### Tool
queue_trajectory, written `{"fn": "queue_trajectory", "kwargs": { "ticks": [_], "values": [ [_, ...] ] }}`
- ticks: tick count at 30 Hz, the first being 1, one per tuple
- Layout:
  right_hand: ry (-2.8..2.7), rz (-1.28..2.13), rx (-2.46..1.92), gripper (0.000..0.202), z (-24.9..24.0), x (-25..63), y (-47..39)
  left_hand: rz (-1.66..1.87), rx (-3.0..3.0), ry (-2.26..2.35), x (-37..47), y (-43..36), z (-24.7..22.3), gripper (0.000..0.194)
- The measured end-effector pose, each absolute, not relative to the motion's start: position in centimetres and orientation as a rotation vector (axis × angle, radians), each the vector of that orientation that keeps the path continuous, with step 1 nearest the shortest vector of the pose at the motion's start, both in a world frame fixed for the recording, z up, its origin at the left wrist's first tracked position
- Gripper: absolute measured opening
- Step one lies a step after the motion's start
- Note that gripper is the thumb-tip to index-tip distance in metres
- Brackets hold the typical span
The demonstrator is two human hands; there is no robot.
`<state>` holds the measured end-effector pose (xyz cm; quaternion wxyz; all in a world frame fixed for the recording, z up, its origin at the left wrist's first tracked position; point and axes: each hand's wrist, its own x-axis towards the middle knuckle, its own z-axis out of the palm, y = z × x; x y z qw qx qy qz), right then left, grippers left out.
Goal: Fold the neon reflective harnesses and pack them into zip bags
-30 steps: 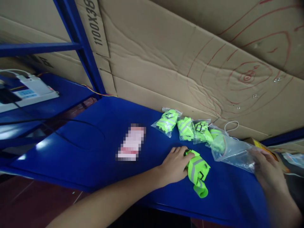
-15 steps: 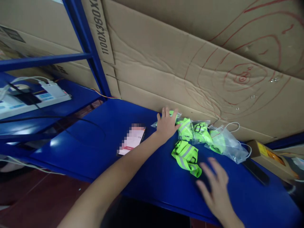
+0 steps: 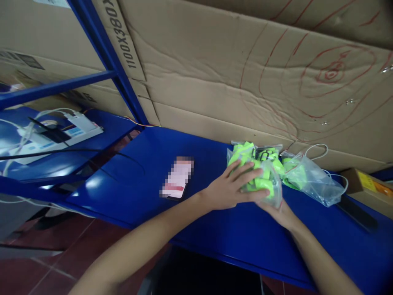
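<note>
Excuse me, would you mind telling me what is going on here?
A person's left hand and right hand are on a clear bag of fluorescent yellow-green webbing; the left lies over it, the right is at its near edge. More bagged webbing lies by the cardboard panel, and a smartphone lies to the left on the blue tabletop.

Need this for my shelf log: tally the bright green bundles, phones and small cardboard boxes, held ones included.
Green bundles: 4 discernible, 1 held and partly hidden by fingers
Phones: 1
Small cardboard boxes: 1
Total: 6 discernible
</note>
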<state>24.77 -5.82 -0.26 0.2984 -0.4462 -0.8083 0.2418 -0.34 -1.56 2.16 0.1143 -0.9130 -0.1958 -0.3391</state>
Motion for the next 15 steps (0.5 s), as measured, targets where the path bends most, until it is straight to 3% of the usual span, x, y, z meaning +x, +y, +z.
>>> {"fn": "queue_trajectory", "kwargs": {
  "ticks": [5, 11, 15],
  "values": [
    [-1.934, 0.649, -1.224, 0.067, -0.8, 25.7, -6.7, -0.993, -2.787, -0.709, -1.0, -1.5, 0.7, 0.071],
    [-1.456, 0.769, -1.377, 0.037, 0.5, 23.7, -6.8, -0.918, -2.951, -0.699, -0.5, -2.5, 2.1, 0.062],
    [-1.308, 1.118, -1.291, 0.034, 1.3, 23.1, -6.8, -1.284, -3.045, -0.701, -0.2, -2.7, 2.2, 0.044]
  ]
}}
